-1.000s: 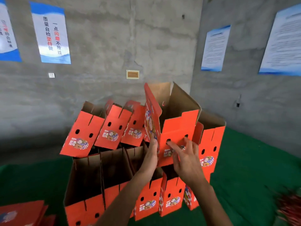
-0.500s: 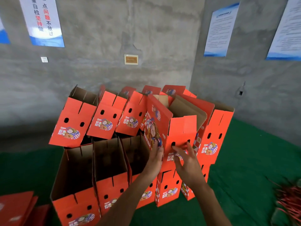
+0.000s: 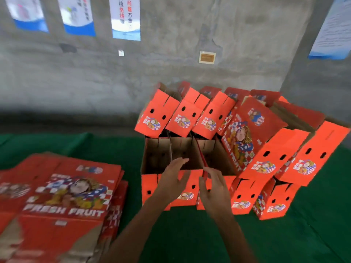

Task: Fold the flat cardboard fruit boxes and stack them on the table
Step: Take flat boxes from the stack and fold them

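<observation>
Both hands had left the just-stacked box (image 3: 252, 141); left hand (image 3: 174, 179) & right hand (image 3: 214, 188) were spread, empty. Flat pile (image 3: 62, 192) sat left of stack: grab top sheet w/ both hands.

Folded boxes (image 3: 266, 160): cardboard, printed orange-red outside with a slight sheen; the inside faces are bare brown board, matt and fibrous. Flat boxes (image 3: 62, 188): the same printed cardboard, smooth on the coloured face, raw brown where the unprinted flaps show. Tabletop (image 3: 190, 234): covered in green cloth, matt, with a felt-like nap. Wall (image 3: 171, 63): bare grey concrete, rough and blotchy. Posters (image 3: 126, 18): paper or a similar sheet, smooth, with a faint gloss. Small plaque (image 3: 207, 57) on the wall: material cannot be told.
</observation>
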Motion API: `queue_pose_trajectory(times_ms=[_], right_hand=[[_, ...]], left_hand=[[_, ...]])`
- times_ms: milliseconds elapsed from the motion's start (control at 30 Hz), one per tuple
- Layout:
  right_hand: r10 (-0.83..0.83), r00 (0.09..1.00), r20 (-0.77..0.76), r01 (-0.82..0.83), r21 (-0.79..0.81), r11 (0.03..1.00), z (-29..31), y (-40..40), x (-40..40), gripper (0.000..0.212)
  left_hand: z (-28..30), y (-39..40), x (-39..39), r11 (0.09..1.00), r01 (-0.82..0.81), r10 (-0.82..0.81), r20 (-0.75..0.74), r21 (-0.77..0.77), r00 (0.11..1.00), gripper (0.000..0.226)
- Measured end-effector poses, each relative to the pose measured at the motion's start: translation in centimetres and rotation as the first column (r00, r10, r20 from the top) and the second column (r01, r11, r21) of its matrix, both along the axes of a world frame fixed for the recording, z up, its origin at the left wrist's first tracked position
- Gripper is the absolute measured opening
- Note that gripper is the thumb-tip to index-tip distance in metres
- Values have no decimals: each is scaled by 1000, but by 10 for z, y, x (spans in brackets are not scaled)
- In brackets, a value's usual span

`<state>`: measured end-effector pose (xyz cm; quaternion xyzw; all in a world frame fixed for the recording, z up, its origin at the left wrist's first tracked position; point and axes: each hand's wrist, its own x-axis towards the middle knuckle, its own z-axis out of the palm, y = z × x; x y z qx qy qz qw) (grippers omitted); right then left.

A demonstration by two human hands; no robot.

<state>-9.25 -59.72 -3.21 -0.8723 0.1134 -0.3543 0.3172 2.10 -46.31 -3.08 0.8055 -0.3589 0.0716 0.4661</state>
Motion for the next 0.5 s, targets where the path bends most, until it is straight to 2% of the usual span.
queue_pose_trajectory(times_ms=[100,267,433,500], right_hand=[[109,993,-48,-107,31,994,-14,58,17,37],[325,940,-106,-317,88,944,-45,168,43,39],[458,857,-236,-429,164,888,-77,253,59,49],[518,788,-332,-472,215,855,-93,278,62,55]], left_hand=[[-10,75,1,985,-135,133,24,111,991,44],[-35,220,-2,901,-366,365,49,233,930,44],[-57,341,-9,748,-520,556,39,413,831,47],[-67,381,-9,636,-572,653,32,518,756,56]])
